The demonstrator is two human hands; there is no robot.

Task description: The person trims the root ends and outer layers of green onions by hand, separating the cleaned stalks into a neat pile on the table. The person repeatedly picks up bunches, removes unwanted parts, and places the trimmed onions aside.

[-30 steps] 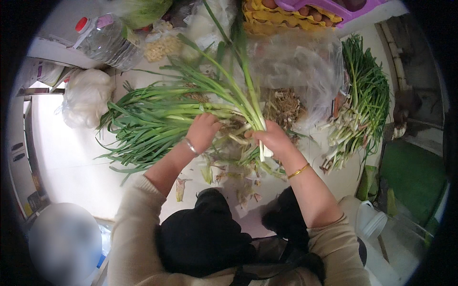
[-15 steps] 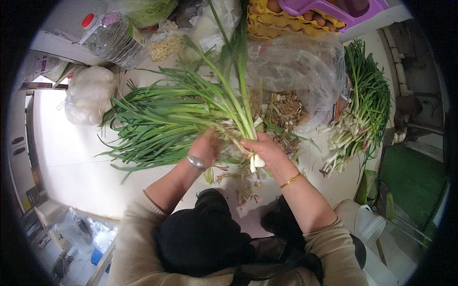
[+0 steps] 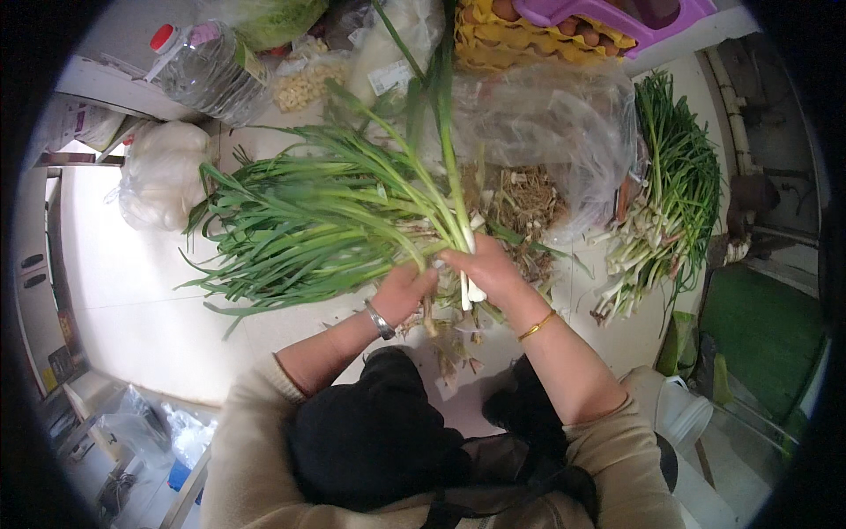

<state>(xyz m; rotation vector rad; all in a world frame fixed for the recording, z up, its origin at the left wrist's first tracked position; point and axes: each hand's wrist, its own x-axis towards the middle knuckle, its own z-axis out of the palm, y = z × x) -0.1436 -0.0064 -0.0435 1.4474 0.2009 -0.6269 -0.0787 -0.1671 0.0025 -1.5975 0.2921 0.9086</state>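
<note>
Upright in my right hand (image 3: 490, 271) is a small bunch of green garlic stalks (image 3: 456, 212), its clean white ends sticking out below the fingers and its long leaves pointing away from me. Close by on the left, my left hand (image 3: 404, 293) is closed on a single green garlic stalk (image 3: 408, 249); its brownish root end hangs below the thumb. A large heap of green garlic (image 3: 291, 225) lies on the pale floor beyond my left hand, with leaves pointing left. Peeled scraps (image 3: 458, 348) lie under both hands.
Another pile of green garlic (image 3: 670, 194) lies at the right. Beyond my hands are a clear plastic bag (image 3: 555, 115), dry roots (image 3: 529, 198), egg trays (image 3: 502, 44) and a purple plastic basket (image 3: 608, 18). At far left stand a large bottle (image 3: 211, 75) and a white bag (image 3: 166, 172).
My left hand has moved slightly right and toward me, and now grips a separate stalk. The right hand still holds the bunch in nearly the same place.
</note>
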